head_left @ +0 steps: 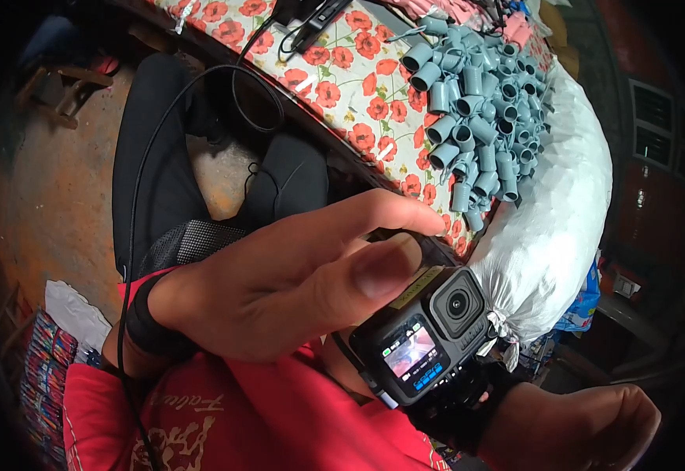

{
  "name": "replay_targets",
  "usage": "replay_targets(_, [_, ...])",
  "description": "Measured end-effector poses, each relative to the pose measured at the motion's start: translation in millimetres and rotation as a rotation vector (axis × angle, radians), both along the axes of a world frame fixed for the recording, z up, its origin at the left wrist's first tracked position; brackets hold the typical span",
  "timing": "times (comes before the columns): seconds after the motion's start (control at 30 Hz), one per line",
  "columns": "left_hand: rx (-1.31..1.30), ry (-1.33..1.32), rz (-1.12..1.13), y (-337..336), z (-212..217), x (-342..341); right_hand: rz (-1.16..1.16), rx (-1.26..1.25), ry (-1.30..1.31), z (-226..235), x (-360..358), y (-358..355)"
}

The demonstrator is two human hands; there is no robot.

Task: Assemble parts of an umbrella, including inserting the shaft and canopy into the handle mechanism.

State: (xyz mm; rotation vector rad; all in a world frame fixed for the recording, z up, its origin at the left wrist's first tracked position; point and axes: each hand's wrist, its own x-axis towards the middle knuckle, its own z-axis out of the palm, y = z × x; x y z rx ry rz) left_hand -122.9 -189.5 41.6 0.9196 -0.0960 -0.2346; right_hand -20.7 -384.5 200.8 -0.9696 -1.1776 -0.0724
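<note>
My left hand (pixel 256 286) reaches across my front, a black band round its wrist. Its index finger and thumb are stretched out with a gap between them, and the thumb overlaps the top edge of a black action camera (pixel 417 337). Whether the thumb presses on it I cannot make out. The camera has a small lit screen and is strapped with a dark mount to my right wrist. At the lower right is my right hand (pixel 582 424), rounded and in shadow, its fingers hidden from view.
A table with a red-flowered cover (pixel 358 102) carries a heap of short grey-blue plastic tubes (pixel 488 110). Beside the heap lies a big tied white sack (pixel 554 204). A black cable (pixel 142 173) loops past my legs. A wooden stool (pixel 56 98) stands on the floor.
</note>
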Motion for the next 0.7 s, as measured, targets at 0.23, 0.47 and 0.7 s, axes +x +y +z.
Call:
replay_targets(0.23, [0.003, 0.004, 0.008, -3.9, -0.3, 0.5, -0.091, -0.087, 0.026, -4.2, 0.6, -2.7])
replay_targets(0.47, [-0.135, 0.018, 0.000, -5.5, -6.6, -2.9, -0.170, -0.162, 0.055, -12.5, 3.9, -5.3])
replay_targets(0.7, [-0.129, 0.072, -0.049, -3.3, 0.1, -1.8, -0.252, -0.248, 0.083, -22.2, 5.7, -4.1])
